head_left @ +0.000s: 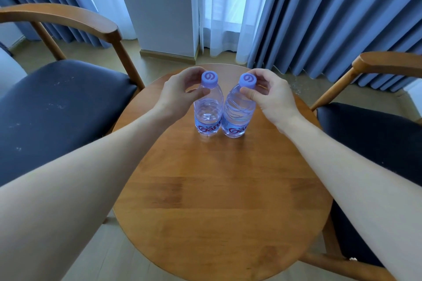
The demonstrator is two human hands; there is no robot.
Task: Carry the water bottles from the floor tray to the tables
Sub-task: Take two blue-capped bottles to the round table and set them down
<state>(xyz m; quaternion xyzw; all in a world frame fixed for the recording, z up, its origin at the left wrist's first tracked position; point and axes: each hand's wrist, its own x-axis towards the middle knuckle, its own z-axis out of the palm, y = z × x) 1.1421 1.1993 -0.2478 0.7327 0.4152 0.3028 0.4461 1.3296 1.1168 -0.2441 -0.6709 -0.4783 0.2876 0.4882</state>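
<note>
left hand (180,91) pinches left bottle (208,107) neck | right hand (271,96) pinches right bottle (238,112) neck | full, likely heavy; thin walls flex, so the neck is the best hold

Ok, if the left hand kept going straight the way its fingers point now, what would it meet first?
Its own bottle: the left hand already curls round the left bottle just under the cap. Beyond that, probably the right bottle standing beside it, though depth is unclear.

Soft bluish daylight through the curtains (228,7); wide-angle bending at edges.
</note>
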